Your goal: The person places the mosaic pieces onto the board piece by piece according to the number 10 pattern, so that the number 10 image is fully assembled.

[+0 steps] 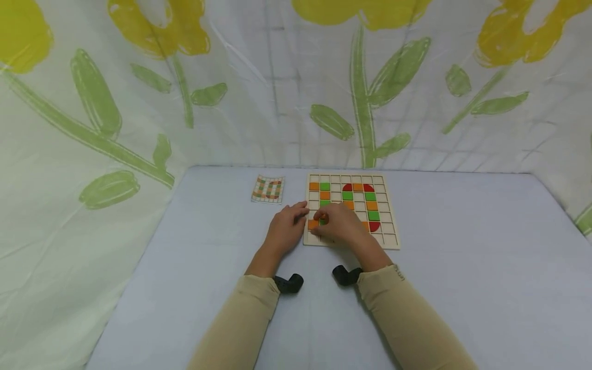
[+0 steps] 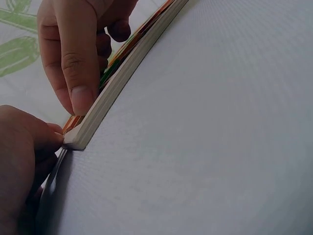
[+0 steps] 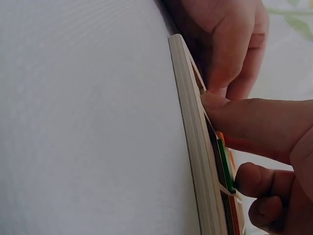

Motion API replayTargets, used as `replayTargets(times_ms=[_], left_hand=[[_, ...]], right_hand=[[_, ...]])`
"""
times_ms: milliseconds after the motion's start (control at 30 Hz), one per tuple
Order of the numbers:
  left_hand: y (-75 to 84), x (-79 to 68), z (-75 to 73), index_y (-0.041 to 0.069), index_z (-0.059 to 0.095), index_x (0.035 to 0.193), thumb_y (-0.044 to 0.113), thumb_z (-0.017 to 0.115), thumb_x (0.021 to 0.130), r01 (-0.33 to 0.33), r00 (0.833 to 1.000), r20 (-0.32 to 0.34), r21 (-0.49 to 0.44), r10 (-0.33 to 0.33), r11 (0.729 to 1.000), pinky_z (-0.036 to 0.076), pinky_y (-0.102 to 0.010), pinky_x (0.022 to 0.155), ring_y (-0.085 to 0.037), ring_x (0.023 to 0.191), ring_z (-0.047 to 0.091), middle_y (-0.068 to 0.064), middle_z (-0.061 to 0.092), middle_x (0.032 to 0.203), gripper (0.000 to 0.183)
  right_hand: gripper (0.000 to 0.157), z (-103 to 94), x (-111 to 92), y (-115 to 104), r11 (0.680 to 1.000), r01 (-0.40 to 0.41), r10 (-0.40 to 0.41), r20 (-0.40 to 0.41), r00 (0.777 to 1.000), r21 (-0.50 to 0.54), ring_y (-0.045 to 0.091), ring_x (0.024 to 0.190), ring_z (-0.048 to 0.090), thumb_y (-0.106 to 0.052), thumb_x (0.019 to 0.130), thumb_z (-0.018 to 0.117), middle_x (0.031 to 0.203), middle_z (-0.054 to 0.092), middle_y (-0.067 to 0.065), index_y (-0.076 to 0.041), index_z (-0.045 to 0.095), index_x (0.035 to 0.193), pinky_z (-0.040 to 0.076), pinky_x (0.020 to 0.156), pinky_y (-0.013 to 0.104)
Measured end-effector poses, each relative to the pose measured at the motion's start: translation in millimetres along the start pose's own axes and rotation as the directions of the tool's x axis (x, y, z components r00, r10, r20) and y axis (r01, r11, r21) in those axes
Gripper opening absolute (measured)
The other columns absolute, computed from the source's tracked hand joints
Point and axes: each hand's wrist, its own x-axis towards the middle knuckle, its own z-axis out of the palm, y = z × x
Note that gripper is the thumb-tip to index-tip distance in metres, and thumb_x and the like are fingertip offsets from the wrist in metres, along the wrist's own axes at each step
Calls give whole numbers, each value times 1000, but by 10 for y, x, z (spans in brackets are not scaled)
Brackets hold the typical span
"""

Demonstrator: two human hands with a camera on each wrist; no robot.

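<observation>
A pale wooden grid board (image 1: 388, 240) lies on the table, with orange, green and red pieces in some of its cells. My right hand (image 1: 343, 224) is over its lower left part, thumb and forefinger tips pinching an orange square tile (image 1: 313, 224) at the left column. Its other fingers curl above a green tile (image 3: 226, 166). My left hand (image 1: 285, 226) rests beside the board's left edge, fingers loosely bent and fingertips touching the edge. In the left wrist view its thumb side meets the board's corner (image 2: 76, 139). The right hand hides several cells.
A small printed pattern card (image 1: 268, 189) with a coloured grid lies left of the board. Dark wrist devices (image 1: 289, 283) stick out from both sleeves. A white cloth (image 1: 240, 123) with yellow flowers hangs behind the pale table (image 1: 472, 246).
</observation>
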Motion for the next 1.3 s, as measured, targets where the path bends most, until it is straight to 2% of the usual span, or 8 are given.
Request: replayTargets(times_ms=[300,433,533,633,767,867,1000,1300], left_hand=[[-24,-5,-13,9,71,120,11,61,96,3,1000,-13,-12,-3,1000,34,-46,118,-28,134,52,-1,59,140,26],[-54,2,-2,9,71,119,11,61,96,-5,1000,-19,-7,5,1000,35,-45,117,-28,133,52,-1,59,140,25],[-72,3,10,8,71,118,10,61,96,-7,1000,-25,-4,7,1000,35,-43,117,-26,132,53,-2,60,139,25],[-90,7,18,8,71,119,10,61,96,-5,1000,-24,-12,5,1000,34,-42,118,-25,132,53,-2,59,140,25],[-138,14,9,10,70,122,18,62,97,22,1000,-2,-22,-22,1000,34,-45,118,-32,137,47,1,56,143,28],[-184,22,-13,12,68,126,27,64,95,63,998,27,-24,-62,998,32,-46,119,-34,141,41,5,53,146,34],[-243,26,-72,12,66,128,30,67,93,100,994,42,-34,-98,994,30,-45,120,-31,143,38,6,52,147,40],[-358,14,-97,18,66,129,37,60,97,141,990,32,-111,-138,984,27,-44,121,-27,144,37,10,53,145,37]], right_hand=[[35,-7,1,1,999,-29,29,3,1000,12,18,80,56,-34,83,78,91,67,0,-17,74,113,50,71,33],[41,-56,-48,110,999,-36,37,-24,999,30,18,77,54,-36,83,79,83,62,1,-19,71,119,46,65,31],[43,-123,-108,255,999,-4,7,-66,998,42,19,77,52,-35,84,79,82,60,2,-17,69,122,45,65,32],[43,-218,-205,418,997,2,7,-127,992,73,22,87,54,-32,85,77,91,62,4,-14,69,124,49,74,36],[40,-332,-354,650,996,-16,36,-223,974,90,26,100,55,-31,89,73,107,65,8,-12,68,125,51,86,44],[38,-402,-439,803,997,-30,50,-274,960,77,28,99,55,-29,91,71,108,65,10,-10,68,124,51,84,44],[36,-477,-489,945,998,-35,52,-318,947,59,30,95,56,-27,93,69,106,65,13,-7,67,123,51,79,44],[36,-540,-543,1170,993,-100,116,-365,924,64,37,106,57,-26,95,66,117,63,18,-6,66,125,50,89,53]])
